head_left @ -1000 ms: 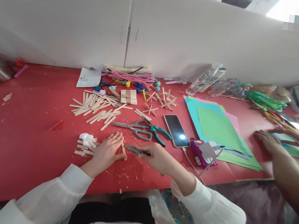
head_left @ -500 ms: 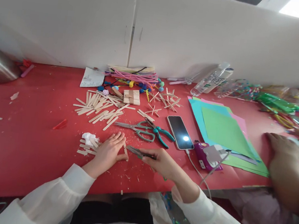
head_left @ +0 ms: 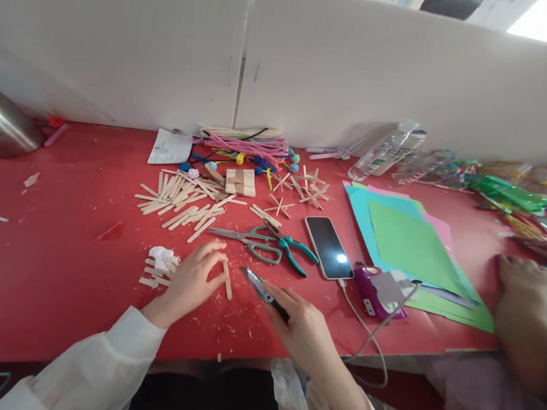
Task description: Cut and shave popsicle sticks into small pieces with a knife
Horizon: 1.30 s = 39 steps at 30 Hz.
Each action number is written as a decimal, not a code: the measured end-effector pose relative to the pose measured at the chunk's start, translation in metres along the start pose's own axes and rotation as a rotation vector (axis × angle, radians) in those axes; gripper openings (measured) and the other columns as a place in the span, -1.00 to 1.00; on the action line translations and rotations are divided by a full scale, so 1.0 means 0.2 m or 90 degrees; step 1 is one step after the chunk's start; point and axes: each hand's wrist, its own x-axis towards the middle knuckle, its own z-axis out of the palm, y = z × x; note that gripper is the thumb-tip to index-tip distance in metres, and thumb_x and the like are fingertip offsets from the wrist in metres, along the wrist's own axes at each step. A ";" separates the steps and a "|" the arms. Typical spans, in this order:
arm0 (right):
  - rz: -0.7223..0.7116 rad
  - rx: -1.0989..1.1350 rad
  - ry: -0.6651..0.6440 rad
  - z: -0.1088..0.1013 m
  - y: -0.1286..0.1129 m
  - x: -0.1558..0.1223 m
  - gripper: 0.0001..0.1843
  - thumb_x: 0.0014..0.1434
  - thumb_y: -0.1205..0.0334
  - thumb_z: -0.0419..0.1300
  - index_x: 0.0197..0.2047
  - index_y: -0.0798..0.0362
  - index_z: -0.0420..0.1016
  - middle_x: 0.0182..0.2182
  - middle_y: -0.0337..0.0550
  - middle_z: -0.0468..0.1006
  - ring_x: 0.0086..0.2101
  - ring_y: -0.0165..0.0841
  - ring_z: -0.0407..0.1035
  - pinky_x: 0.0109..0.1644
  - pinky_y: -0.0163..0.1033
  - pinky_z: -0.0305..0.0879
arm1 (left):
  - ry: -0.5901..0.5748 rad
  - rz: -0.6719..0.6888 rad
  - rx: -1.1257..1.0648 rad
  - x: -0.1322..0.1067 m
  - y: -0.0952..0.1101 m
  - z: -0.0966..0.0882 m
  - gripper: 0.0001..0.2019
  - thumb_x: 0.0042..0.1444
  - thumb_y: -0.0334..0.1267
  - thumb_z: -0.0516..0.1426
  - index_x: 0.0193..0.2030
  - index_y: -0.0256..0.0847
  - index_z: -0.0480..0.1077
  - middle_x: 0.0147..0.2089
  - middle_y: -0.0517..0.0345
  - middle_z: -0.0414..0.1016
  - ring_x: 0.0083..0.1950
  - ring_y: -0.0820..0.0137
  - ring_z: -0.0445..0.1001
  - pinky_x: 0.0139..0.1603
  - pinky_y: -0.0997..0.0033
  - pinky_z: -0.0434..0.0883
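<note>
— What is held in the right hand point(head_left: 305, 327)?
— A utility knife point(head_left: 262, 289) is clasped in it. The fingers are closed round the handle, and the blade end is pointed far and left, toward a single craft stick point(head_left: 228, 281).
— Where is that stick found?
— It is laid flat on the red table point(head_left: 53, 270), between the two hands. It is touched by the fingertips of the left hand point(head_left: 190, 279), which is rested loosely open; nothing is clasped in it.
— What is seen around them?
— A crumpled tissue point(head_left: 164, 258) is seen just left of the left hand. Farther off, scissors point(head_left: 249, 237), teal-handled pliers point(head_left: 295, 249) and a phone point(head_left: 328, 246) are laid side by side, with a heap of craft sticks point(head_left: 178, 200) beyond. Sheets of coloured paper point(head_left: 410, 240) are spread to the right, where another person's hand point(head_left: 526, 295) is rested.
</note>
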 end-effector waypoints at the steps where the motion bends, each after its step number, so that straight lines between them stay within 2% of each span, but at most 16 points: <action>1: 0.003 0.014 -0.007 0.01 0.00 -0.01 -0.61 0.16 0.31 0.02 0.05 0.03 0.42 -0.32 -0.11 0.57 -0.40 -0.34 0.48 -0.34 -0.31 0.36 | 0.001 0.009 0.000 0.01 0.01 -0.02 -0.92 0.14 -0.30 0.08 -0.22 -0.17 0.37 -0.05 0.03 0.45 0.03 0.26 0.40 0.00 0.23 0.38; 3: 0.007 0.025 -0.023 0.03 -0.01 -0.03 -0.61 0.16 0.33 0.02 0.04 0.05 0.43 -0.31 -0.10 0.57 -0.38 -0.33 0.48 -0.33 -0.30 0.37 | -0.035 0.019 0.013 0.02 0.02 -0.04 -0.95 0.14 -0.33 0.08 -0.31 -0.16 0.37 -0.22 0.11 0.46 -0.13 0.29 0.43 -0.13 0.29 0.40; 5: 0.006 0.017 -0.038 0.04 -0.02 -0.05 -0.61 0.15 0.36 0.02 0.04 0.06 0.43 -0.27 -0.09 0.58 -0.33 -0.31 0.49 -0.29 -0.29 0.38 | -0.080 0.022 0.028 0.04 0.02 -0.04 -0.96 0.12 -0.33 0.11 -0.35 -0.17 0.37 -0.29 0.14 0.44 -0.18 0.29 0.41 -0.18 0.31 0.39; 9: 0.000 -0.018 -0.052 0.07 -0.04 -0.07 -0.60 0.14 0.39 0.03 0.05 0.06 0.42 -0.25 -0.09 0.57 -0.30 -0.29 0.50 -0.28 -0.28 0.38 | -0.117 0.023 0.046 0.06 0.03 -0.01 -0.95 0.12 -0.35 0.12 -0.36 -0.21 0.37 -0.31 0.12 0.41 -0.19 0.30 0.39 -0.17 0.32 0.36; 14: -0.012 -0.052 -0.057 0.08 -0.06 -0.07 -0.59 0.16 0.39 0.01 0.08 0.07 0.40 -0.29 -0.11 0.57 -0.34 -0.28 0.50 -0.34 -0.28 0.37 | -0.133 0.034 0.057 0.08 0.03 0.01 -0.85 0.15 -0.43 0.05 -0.43 -0.22 0.35 -0.35 0.12 0.39 -0.23 0.32 0.39 -0.18 0.34 0.35; 23: -0.053 -0.095 -0.007 0.10 -0.05 -0.09 -0.60 0.16 0.36 0.04 0.07 0.04 0.41 -0.34 -0.14 0.57 -0.43 -0.37 0.49 -0.46 -0.39 0.30 | -0.158 0.054 0.090 0.10 0.04 0.02 -0.79 0.15 -0.49 -0.04 -0.45 -0.24 0.31 -0.37 0.07 0.37 -0.26 0.29 0.35 -0.19 0.30 0.32; 27: -0.055 -0.095 -0.017 0.11 -0.06 -0.08 -0.60 0.15 0.38 0.06 0.06 0.03 0.42 -0.35 -0.15 0.57 -0.44 -0.37 0.49 -0.47 -0.40 0.29 | -0.158 0.052 0.086 0.10 0.03 0.02 -0.78 0.15 -0.50 -0.07 -0.45 -0.24 0.30 -0.37 0.06 0.35 -0.27 0.29 0.33 -0.18 0.27 0.31; 36: -0.008 0.018 -0.014 0.05 -0.02 -0.08 -0.62 0.14 0.37 0.06 0.02 0.06 0.45 -0.30 -0.12 0.57 -0.38 -0.33 0.49 -0.34 -0.32 0.37 | -0.218 0.121 -0.024 0.13 0.01 -0.03 -0.81 0.18 -0.45 -0.04 -0.41 -0.20 0.30 -0.33 0.18 0.40 -0.23 0.40 0.39 -0.16 0.42 0.34; 39: 0.001 0.010 -0.006 0.03 0.00 -0.09 -0.62 0.14 0.36 0.06 0.03 0.08 0.45 -0.32 -0.12 0.57 -0.40 -0.31 0.49 -0.35 -0.30 0.37 | -0.220 0.124 -0.043 0.10 0.02 -0.04 -0.83 0.15 -0.49 -0.04 -0.30 -0.19 0.31 -0.24 0.16 0.42 -0.16 0.39 0.40 -0.09 0.39 0.34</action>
